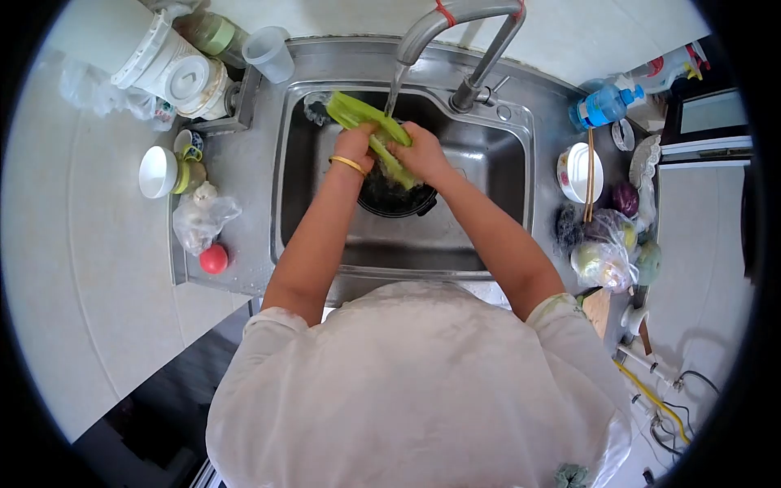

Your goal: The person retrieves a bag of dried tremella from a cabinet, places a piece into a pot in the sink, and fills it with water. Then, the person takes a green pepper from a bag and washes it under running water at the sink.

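Note:
Pale green celery stalks (348, 109) are held over the sink (464, 236), beneath the running faucet (419, 45). My left hand (356, 145), with a yellow bangle at the wrist, is closed around the celery's middle. Nearer the lower right end, my right hand (420, 153) is wrapped around the stalks too; some of its fingers are hidden. A stream of water falls from the spout onto the celery between my hands. Under them a dark round pot or basin (394, 213) stands in the sink, partly covered by my hands and the stalks.
On the left counter are a clear plastic cup (268, 54), a white bowl (158, 172), a plastic bag (203, 224) and a red round item (213, 259). To the right stand a blue bottle (606, 106), a white bowl (575, 172) with chopsticks (590, 183), and bagged produce (604, 264).

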Demonstrator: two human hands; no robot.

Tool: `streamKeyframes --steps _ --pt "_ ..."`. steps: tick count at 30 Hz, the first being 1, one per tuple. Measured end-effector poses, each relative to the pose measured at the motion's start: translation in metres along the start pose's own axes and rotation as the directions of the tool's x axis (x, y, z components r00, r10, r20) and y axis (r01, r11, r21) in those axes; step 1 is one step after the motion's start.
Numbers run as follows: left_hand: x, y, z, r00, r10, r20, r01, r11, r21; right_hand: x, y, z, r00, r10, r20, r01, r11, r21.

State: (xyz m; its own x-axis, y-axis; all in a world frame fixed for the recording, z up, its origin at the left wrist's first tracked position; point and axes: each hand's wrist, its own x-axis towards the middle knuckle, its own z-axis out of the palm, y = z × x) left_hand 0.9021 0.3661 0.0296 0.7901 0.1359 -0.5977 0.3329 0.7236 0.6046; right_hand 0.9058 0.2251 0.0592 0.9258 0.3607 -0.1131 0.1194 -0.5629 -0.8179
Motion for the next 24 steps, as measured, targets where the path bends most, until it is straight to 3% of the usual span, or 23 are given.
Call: streamKeyframes --steps 4,5,7,10,11,13,16,17,20,22,24 --pt "0.022 0.002 -0.007 0.993 -0.121 0.017 0.122 0.981 -0.151 -0.009 -0.007 -0.003 0.998 0.057 -0.016 -0.056 0.996 0.063" --pt "0.025 0.002 -0.005 0.99 -0.138 -0.003 0.135 0.973 -0.185 -0.01 -0.004 -0.005 0.988 0.138 0.071 -0.153 0.943 0.297" --pt "-0.002 0.025 0.015 0.992 -0.126 -0.018 0.115 0.952 -0.283 -0.014 0.004 -0.008 0.931 0.227 0.285 -0.362 0.652 0.666" --pt "0.013 0.03 0.009 0.991 -0.091 0.095 0.12 0.923 -0.366 -0.019 0.014 -0.004 0.912 0.222 0.345 -0.409 0.564 0.718" --pt "0.015 0.026 0.008 0.998 -0.009 0.069 0.03 0.95 -0.31 -0.017 0.015 -0.002 0.944 0.22 0.246 -0.327 0.728 0.603" --pt "0.018 0.021 0.007 0.99 0.111 0.091 -0.071 0.929 -0.363 -0.012 -0.003 -0.001 0.987 0.151 0.052 -0.16 0.947 0.28" --pt "0.001 0.032 0.024 0.972 0.217 0.089 -0.17 0.912 -0.374 -0.001 -0.012 0.01 0.994 0.107 0.008 -0.107 0.992 0.062" --pt "-0.006 0.037 0.029 0.967 0.242 0.082 -0.196 0.91 -0.366 -0.001 -0.013 0.011 0.993 0.12 0.009 -0.12 0.989 0.092" --pt "0.004 0.032 0.013 0.939 0.16 0.304 -0.153 0.987 -0.048 0.002 -0.018 0.01 0.988 0.155 0.001 -0.153 0.971 0.185" --pt "0.0 0.013 0.009 0.957 -0.005 0.288 0.001 1.0 0.014 0.003 -0.027 0.0 0.981 0.193 -0.013 -0.183 0.948 0.262" --pt "-0.008 0.003 0.011 0.947 -0.086 0.31 0.096 0.995 -0.016 0.007 -0.02 0.0 0.983 0.176 -0.059 -0.169 0.981 0.099"
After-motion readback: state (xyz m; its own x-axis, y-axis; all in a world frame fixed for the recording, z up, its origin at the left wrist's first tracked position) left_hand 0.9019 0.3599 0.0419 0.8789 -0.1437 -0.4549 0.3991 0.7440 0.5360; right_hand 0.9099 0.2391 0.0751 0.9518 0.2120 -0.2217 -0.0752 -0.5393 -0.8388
